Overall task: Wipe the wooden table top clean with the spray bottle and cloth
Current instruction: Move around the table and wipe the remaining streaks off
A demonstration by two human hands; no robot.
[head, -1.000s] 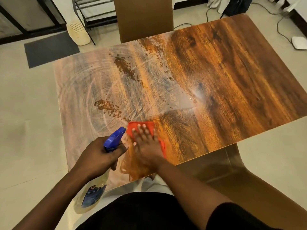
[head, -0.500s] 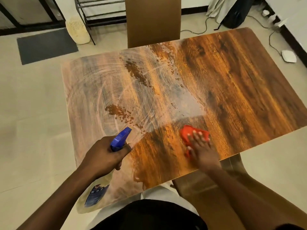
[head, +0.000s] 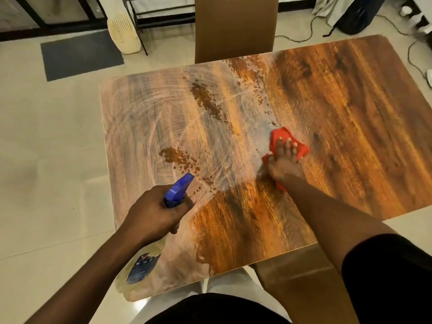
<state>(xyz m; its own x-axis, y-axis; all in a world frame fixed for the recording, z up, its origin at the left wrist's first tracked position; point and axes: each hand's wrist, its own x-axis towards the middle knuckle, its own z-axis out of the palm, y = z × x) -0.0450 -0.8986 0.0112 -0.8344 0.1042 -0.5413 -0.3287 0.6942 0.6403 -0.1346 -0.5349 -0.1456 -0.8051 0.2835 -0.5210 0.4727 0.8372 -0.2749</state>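
My left hand [head: 154,213] is closed around the neck of the bottle [head: 178,191], fingers wrapped, blue nozzle pointing out over the table [head: 350,127]. The clear body hangs below my fist past the near left corner, its label just visible. It looks partly full, so I judge it moderately light but bottom-heavy; the neck under the trigger is the right place to hold it, since the plastic body would flex and could slip if wet.

Further out, my right hand [head: 284,164] lies flat on the cloth [head: 287,143], fingers spread and pressing it onto the wood a little right of the table's middle. I'm not pinching it; the palm and fingers pin it down. The cloth is soft and limp, bunched under my hand, probably damp. It will slide easily on the slick top, so I need downward pressure to keep it from creeping out from under my palm.

The table is hard and glossy. Its left half shows pale swirled smears with patches of droplets; the right half looks darker and clearer. I judge the smeared part needs more passes.

Count: one bottle, one cloth, one table, two hands. Beyond the far edge stands one chair [head: 236,26], with a dark mat [head: 80,57] on the floor to the left.
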